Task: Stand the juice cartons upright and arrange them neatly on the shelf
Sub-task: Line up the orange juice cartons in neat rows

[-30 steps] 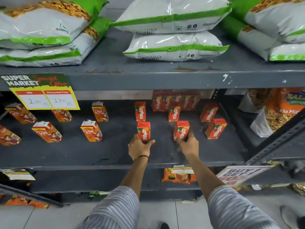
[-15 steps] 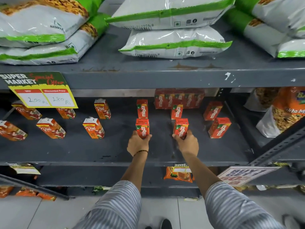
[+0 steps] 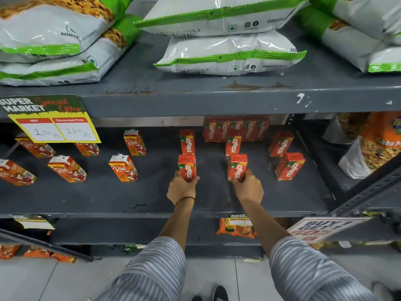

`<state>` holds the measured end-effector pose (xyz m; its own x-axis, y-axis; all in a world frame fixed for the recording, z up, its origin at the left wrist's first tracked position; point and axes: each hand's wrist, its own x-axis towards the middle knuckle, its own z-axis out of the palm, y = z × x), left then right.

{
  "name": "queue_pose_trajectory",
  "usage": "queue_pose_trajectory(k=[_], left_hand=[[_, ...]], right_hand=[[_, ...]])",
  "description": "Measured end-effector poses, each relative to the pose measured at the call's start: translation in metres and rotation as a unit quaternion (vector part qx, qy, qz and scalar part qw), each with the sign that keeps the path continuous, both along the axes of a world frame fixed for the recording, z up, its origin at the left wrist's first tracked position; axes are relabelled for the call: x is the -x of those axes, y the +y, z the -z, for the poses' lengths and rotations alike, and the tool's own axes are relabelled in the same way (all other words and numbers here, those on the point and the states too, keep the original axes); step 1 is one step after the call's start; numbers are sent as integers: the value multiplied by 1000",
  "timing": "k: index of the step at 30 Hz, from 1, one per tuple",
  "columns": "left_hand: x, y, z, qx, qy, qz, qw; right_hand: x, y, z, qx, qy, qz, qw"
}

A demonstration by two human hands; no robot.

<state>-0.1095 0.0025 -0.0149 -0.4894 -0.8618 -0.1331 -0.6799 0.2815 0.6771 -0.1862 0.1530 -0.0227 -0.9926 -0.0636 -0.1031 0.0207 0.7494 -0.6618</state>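
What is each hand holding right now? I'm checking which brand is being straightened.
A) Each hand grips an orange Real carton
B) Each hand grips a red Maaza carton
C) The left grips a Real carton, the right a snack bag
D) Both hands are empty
B: the left hand wraps the base of one upright red Maaza carton, and the right hand grips another Maaza carton; the Real cartons stand untouched farther left.

The left carton (image 3: 187, 167), tilted a second ago with the left hand (image 3: 181, 187) only at its base, now stands upright and in line with the carton behind it (image 3: 187, 141). The right carton (image 3: 237, 167) leans less than before, and the right hand (image 3: 249, 187) has come round its lower right side, fingers (image 3: 233, 180) across the front.
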Motion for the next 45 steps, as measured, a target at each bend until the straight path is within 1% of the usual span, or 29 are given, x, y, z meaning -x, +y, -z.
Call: queue_pose_trajectory(k=[5, 27, 29, 32, 35, 37, 39, 43, 45], left_hand=[[0, -1, 0, -5, 0, -2, 1000], [0, -7, 0, -3, -2, -8, 1000], [0, -7, 0, -4, -1, -7, 1000], [-4, -5, 2, -3, 6, -5, 1000], [-10, -2, 10, 8, 14, 11, 1000], [-13, 0, 14, 17, 22, 18, 999], [-14, 2, 17, 24, 30, 20, 999], [-14, 4, 19, 27, 35, 15, 999], [-14, 5, 20, 25, 40, 11, 999]], right_hand=[[1, -1, 0, -21, 2, -13, 1000], [1, -1, 5, -13, 1, -3, 1000], [1, 1, 7, -6, -1, -7, 1000], [-2, 8, 10, 34, -9, -9, 999], [-9, 24, 15, 70, 32, 33, 996], [-14, 38, 20, 76, 83, 68, 991], [-15, 53, 24, 72, 115, 111, 985], [-3, 76, 21, 89, 109, 215, 967], [9, 84, 17, 97, 87, 238, 962]])
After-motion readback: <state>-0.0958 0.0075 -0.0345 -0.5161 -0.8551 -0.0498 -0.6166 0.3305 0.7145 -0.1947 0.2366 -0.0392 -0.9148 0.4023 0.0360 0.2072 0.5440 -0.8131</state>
